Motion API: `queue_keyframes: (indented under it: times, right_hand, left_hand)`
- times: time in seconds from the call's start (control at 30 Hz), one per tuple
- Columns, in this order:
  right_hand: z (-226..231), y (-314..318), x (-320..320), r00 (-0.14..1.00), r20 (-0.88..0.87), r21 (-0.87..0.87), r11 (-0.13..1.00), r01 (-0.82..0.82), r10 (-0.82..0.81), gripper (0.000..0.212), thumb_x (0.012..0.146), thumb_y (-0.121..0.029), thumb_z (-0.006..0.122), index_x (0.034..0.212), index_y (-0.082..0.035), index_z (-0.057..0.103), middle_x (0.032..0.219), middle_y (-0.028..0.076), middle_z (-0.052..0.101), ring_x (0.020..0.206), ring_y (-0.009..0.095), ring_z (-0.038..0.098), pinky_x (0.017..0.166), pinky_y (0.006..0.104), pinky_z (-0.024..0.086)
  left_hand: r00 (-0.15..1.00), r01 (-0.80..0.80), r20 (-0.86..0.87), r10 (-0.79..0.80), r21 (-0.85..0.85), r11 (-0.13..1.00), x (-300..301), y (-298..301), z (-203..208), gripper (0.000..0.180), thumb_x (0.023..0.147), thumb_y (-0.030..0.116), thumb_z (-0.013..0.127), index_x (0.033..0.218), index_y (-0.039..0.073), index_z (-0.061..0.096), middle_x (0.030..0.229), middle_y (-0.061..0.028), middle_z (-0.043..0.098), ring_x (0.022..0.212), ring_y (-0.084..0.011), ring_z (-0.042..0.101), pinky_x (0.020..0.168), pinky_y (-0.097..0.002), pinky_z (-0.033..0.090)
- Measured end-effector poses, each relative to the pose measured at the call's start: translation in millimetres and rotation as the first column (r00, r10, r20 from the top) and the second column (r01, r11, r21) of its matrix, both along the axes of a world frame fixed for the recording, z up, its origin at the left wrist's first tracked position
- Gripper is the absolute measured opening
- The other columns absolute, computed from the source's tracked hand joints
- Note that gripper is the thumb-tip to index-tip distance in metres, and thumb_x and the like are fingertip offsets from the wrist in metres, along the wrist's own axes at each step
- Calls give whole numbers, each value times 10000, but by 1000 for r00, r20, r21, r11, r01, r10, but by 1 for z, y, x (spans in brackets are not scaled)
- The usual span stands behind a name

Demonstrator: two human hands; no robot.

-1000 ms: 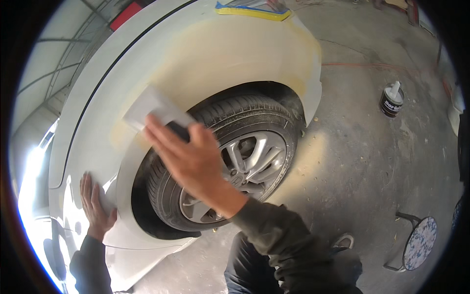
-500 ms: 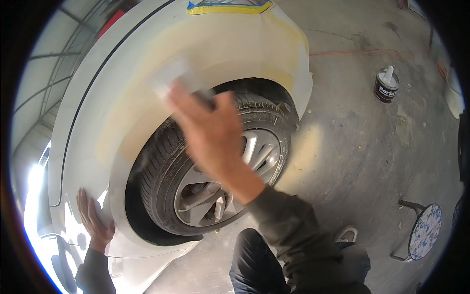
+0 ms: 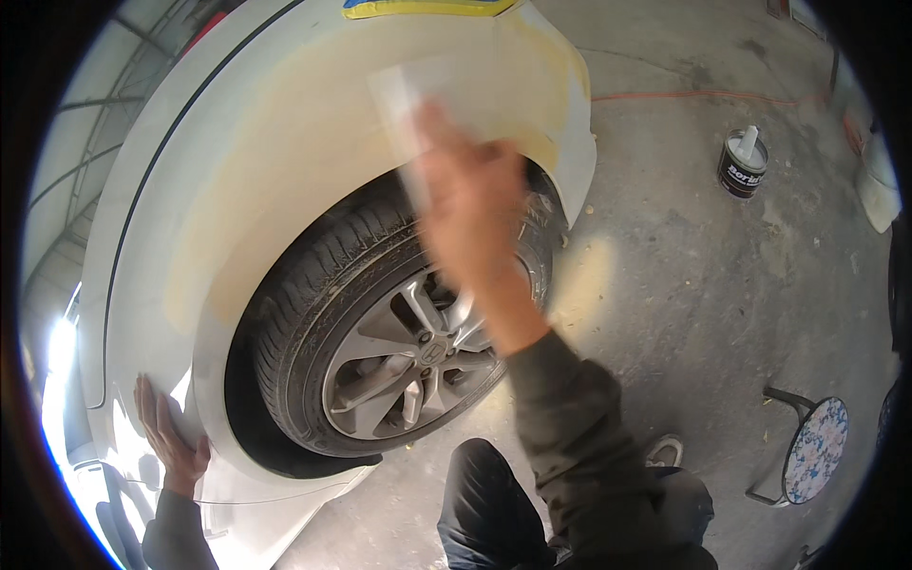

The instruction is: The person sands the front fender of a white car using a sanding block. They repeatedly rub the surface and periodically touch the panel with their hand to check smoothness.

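My right hand (image 3: 472, 209) is closed around a pale, flat sanding block (image 3: 403, 106), both smeared by motion. The block is over the upper part of the white car fender (image 3: 271, 157), above the wheel arch, where the surface has cream and yellowish patches. Whether its whole face touches the panel cannot be made out. Low on the left, my left hand (image 3: 173, 445) lies flat on the bodywork behind the wheel, fingers stretched out and holding nothing. Below my right hand, its forearm partly covers the wheel (image 3: 418, 361) with its dusty tyre (image 3: 313, 318) and silver spokes.
Yellow and blue masking tape (image 3: 427, 8) edges the headlight. On the concrete floor at right stand an open dark can (image 3: 741, 176) with a pale piece sticking out, and a low stool (image 3: 815, 448) with a speckled seat. An orange cord (image 3: 693, 95) runs behind.
My right hand and the sanding block have moved right and slightly up across the fender. My left hand stays on the panel. The whole view has shifted slightly.
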State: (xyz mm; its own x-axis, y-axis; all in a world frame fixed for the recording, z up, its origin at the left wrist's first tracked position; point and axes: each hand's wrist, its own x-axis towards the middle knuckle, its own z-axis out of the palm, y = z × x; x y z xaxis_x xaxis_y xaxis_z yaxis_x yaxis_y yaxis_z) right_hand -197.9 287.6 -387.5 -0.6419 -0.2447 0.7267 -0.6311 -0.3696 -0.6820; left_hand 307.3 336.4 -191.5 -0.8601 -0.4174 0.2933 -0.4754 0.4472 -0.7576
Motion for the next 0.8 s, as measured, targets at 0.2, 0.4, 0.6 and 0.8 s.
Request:
queue_keyframes:
  times: [0.2,0.4,0.6,0.8]
  right_hand:
    - [25,8,35,999,2,-58,997,42,-41,582,881,-9,693,1456,-44,611,1317,168,702,1095,426,604,889,482,507]
    - [22,7,40,995,-78,-66,995,-69,64,462,879,-89,758,1336,-152,739,1394,16,698,1003,318,591,816,413,515]
    - [-8,-5,-17,977,168,199,976,93,-127,483,973,-83,691,1451,-152,674,1215,51,780,921,299,571,807,397,527]
    - [21,10,56,991,-136,-107,994,-24,10,500,833,-33,730,1320,-145,744,1449,-10,684,895,320,574,808,390,524]
  left_hand:
    - [1000,30,-8,-30,-1,1000,-2,-10,-9,811,1045,617,429,1659,107,286,1679,-277,339,1525,-538,362,1228,-715,292]
    - [1000,10,19,-11,13,1000,6,-3,6,809,1044,614,430,1652,97,298,1672,-281,346,1521,-539,368,1223,-711,298]
    - [999,35,-15,-35,14,999,-6,-12,-3,805,1043,613,430,1642,88,315,1667,-287,348,1519,-543,365,1225,-704,296]
    - [1000,2,10,-2,21,1000,7,-2,-2,797,1045,608,431,1637,87,315,1665,-285,349,1518,-539,365,1229,-703,292]
